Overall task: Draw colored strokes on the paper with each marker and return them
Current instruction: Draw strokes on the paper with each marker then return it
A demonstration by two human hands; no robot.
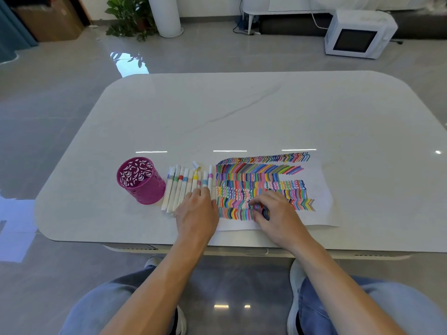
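Farthest to the left of the paper stands the magenta pen cup (140, 181), upright, with no marker showing above its rim. Between the cup and the paper's left edge lies the row of markers (180, 187), packed side by side on the table (242, 112). Their long axes run away from the person, roughly parallel to that left edge. A short yellow-tipped piece, perhaps a loose cap (197, 165), sits off the row's far end, near the paper's far left corner.

The left hand (197, 211) lies flat over the near ends of the markers closest to the paper, with fingers straight and close together, pinching nothing. Its thumb side reaches just to the paper's left edge.

The paper (319, 189) is mostly filled with bands of coloured strokes. Bare sheet is left along its right side and near edge. Over its lower middle the right hand (275, 213) curls its fingers and pinches a dark marker (263, 212). The tip seems to meet the sheet among the lower rows. The fingers hide most of the barrel, so I cannot tell exactly how it lies.

As I judge it, a stroke is in hand. Returning this marker means carrying it left, off the paper's left edge, and turning its barrel to lie along that edge like the others. The left hand is the nearer one to the row.
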